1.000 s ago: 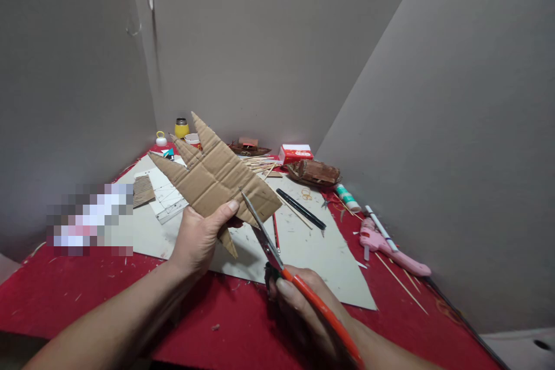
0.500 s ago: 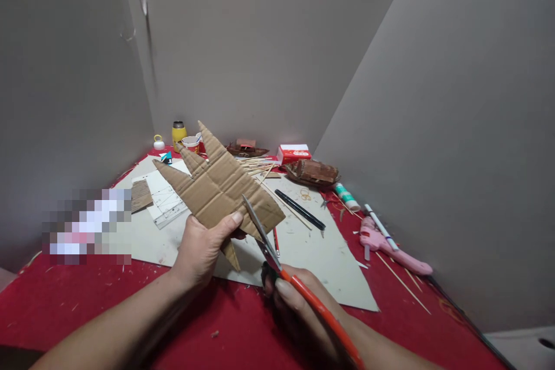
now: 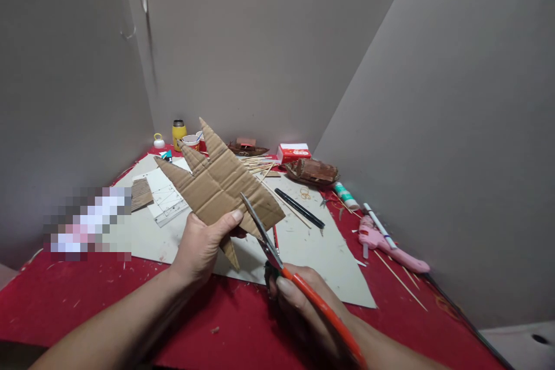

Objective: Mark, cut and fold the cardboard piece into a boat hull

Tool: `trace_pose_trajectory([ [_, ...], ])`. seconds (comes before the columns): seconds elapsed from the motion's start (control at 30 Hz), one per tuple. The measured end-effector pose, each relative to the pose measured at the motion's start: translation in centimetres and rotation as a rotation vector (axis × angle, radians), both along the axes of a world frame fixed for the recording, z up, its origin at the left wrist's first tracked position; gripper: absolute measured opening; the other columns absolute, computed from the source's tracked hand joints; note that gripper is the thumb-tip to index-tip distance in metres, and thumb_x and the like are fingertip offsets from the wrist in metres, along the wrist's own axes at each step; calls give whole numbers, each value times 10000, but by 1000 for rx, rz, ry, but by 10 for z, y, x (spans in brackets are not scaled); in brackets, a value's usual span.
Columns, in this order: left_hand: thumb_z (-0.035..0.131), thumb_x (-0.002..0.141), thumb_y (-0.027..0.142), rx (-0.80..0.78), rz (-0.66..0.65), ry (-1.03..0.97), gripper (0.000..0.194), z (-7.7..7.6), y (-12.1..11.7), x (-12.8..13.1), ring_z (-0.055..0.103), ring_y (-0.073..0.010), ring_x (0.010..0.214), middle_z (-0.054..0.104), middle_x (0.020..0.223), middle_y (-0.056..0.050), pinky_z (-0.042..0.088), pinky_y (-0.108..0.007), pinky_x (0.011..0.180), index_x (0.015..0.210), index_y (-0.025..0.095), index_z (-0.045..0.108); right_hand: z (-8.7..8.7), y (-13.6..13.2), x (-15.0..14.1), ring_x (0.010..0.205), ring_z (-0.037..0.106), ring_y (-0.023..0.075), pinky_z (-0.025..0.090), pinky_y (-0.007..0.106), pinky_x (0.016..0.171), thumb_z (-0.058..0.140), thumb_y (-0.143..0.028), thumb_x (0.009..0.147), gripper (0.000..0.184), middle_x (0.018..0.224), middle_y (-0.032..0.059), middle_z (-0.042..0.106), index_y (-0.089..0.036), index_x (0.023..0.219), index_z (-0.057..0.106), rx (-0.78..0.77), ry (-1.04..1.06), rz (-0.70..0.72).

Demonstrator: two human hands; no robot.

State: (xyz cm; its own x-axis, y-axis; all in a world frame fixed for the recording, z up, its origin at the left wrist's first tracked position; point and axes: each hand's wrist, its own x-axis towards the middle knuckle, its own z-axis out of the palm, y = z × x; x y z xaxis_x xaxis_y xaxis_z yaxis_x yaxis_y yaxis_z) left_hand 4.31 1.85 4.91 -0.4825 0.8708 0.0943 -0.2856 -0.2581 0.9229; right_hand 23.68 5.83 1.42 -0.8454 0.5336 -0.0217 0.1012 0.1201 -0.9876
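A dim grey left wall [image 3: 65, 81] fills the left of the frame, a paler back wall [image 3: 251, 40] the upper centre, and a right wall [image 3: 468, 127] the right, its edge slanting. The red tabletop [image 3: 203, 329] spans the bottom. A pale surface [image 3: 511, 340] with a dark hole [image 3: 539, 339] shows at lower right.

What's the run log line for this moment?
left hand: grips cardboard | right hand: holds scissors | upper blade: across cardboard's face
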Motion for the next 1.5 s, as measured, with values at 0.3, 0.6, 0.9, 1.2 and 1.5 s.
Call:
trace_pose_trajectory([
  [0.3, 802, 719, 314, 8, 4, 9, 346, 5, -1, 0, 686, -183, 762, 746, 931, -49, 589, -305, 692, 1006, 149, 698, -3, 1, -6, 481, 299, 90, 256, 237, 439, 382, -707, 925, 518, 561, -63, 369, -204, 815, 436, -32, -6, 12],
  [0.6, 790, 739, 337, -9, -34, 61, 330, -2, -2, 1, 690, -201, 863, 750, 997, -55, 578, -304, 748, 1012, 168, 712, -4, -1, -3, 502, 258, 92, 235, 237, 442, 374, -692, 937, 506, 580, -65, 327, -204, 819, 439, -21, 5, 3],
  [0.9, 792, 736, 326, -13, -54, 30, 396, 1, -3, 1, 677, -186, 805, 739, 996, -56, 580, -306, 723, 1090, 171, 702, -2, 0, -4, 507, 275, 93, 250, 242, 458, 387, -682, 938, 514, 561, -61, 347, -203, 757, 437, 25, 23, -11],
  [1.2, 755, 740, 306, -39, -153, -69, 212, 11, -1, -11, 626, -150, 538, 674, 604, -40, 538, -254, 570, 787, 106, 703, -3, 0, -3, 438, 348, 88, 267, 226, 423, 382, -713, 919, 557, 501, -56, 409, -190, 753, 483, -29, 9, -60],
  [1.5, 822, 698, 307, -39, -90, -32, 342, 6, 2, -13, 613, -142, 663, 684, 828, -29, 545, -267, 614, 958, 135, 682, -8, 2, -5, 428, 380, 88, 293, 223, 413, 379, -714, 919, 553, 533, -49, 438, -188, 796, 495, -2, 3, -28],
])
